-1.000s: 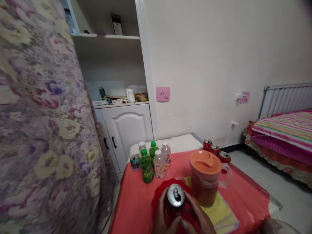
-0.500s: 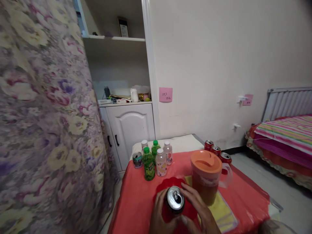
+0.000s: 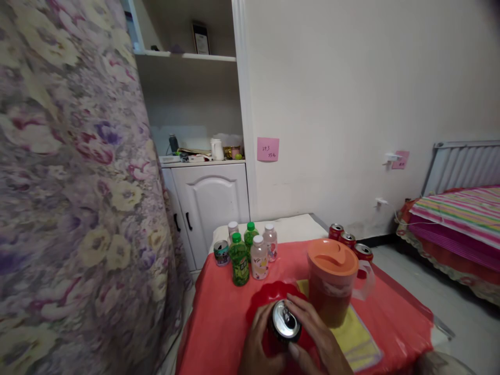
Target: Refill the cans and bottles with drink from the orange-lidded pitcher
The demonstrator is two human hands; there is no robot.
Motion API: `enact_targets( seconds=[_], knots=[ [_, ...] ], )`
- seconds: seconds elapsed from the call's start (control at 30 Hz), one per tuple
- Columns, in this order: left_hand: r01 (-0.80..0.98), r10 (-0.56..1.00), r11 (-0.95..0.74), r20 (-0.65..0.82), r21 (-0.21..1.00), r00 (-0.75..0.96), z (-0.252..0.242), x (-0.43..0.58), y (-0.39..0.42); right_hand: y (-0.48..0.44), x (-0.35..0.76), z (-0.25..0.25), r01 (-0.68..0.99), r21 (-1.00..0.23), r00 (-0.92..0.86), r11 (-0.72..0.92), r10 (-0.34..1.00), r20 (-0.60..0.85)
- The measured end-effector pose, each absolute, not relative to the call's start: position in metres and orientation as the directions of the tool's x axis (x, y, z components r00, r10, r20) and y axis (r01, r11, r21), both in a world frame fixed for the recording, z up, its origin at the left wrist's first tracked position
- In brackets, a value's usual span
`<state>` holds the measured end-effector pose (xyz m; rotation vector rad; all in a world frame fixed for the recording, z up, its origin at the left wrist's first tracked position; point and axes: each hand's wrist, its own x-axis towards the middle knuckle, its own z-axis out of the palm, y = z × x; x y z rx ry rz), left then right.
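A dark drink can (image 3: 286, 322) with a silver top and an opened tab is held over a red scalloped dish (image 3: 261, 300) at the near edge of the table. My left hand (image 3: 255, 346) wraps its left side, and my right hand (image 3: 317, 333) curls round its right side, fingertips near the rim. The can leans slightly. Its lower part is hidden by my hands. Just to the right of my right hand stands a plastic pitcher (image 3: 330, 291) with an orange lid and dark liquid inside, beside a yellow cloth (image 3: 358, 341).
Green bottles (image 3: 239, 263) and clear, white-capped bottles (image 3: 259, 260) stand at the back left, beside a small can (image 3: 221, 253). Several red cans (image 3: 364, 253) stand at the back right. A red cloth (image 3: 219, 312) covers the table. A floral curtain (image 3: 78, 182) hangs at left.
The can has shifted slightly right and tilted a little between my hands. Both hands keep their hold. The camera view has moved slightly.
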<state>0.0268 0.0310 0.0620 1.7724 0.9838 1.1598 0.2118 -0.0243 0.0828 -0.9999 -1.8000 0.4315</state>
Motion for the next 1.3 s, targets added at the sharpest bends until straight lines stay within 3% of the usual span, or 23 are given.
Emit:
enact_targets(
  seconds=[0.27,0.57,0.67,0.83,0.93,1.13,1.3],
  knots=[
    [0.158,0.898,-0.383,0.327,0.910,0.295,0.066,0.025,0.030,-0.022,0.210,0.077,0.448,-0.651,-0.190,0.613,0.777,0.600],
    [0.129,0.938,-0.316,0.289,0.940,0.194,0.051,0.013,0.041,-0.057,0.251,0.079,0.503,-0.682,0.169,0.531,0.713,0.680],
    [0.145,0.942,-0.312,0.286,0.939,0.174,0.050,0.014,0.044,-0.069,0.286,0.086,0.450,-0.788,0.409,0.420,0.687,0.600],
    [0.192,0.977,-0.201,0.184,0.961,0.104,0.055,0.019,0.047,-0.057,0.339,0.093,0.190,-0.952,0.705,0.238,0.642,0.301],
    [0.200,0.987,-0.158,0.147,0.967,0.073,0.061,0.022,0.046,-0.037,0.357,0.087,0.063,-0.973,0.719,0.222,0.666,0.198],
    [0.170,0.993,-0.121,0.116,0.978,0.037,0.061,0.023,0.049,-0.003,0.364,0.072,-0.081,-0.966,0.608,0.246,0.780,0.148],
    [0.147,0.989,-0.145,0.143,0.978,0.022,0.048,0.022,0.056,0.018,0.368,0.073,-0.060,-0.965,0.564,0.256,0.806,0.179]
  ],
)
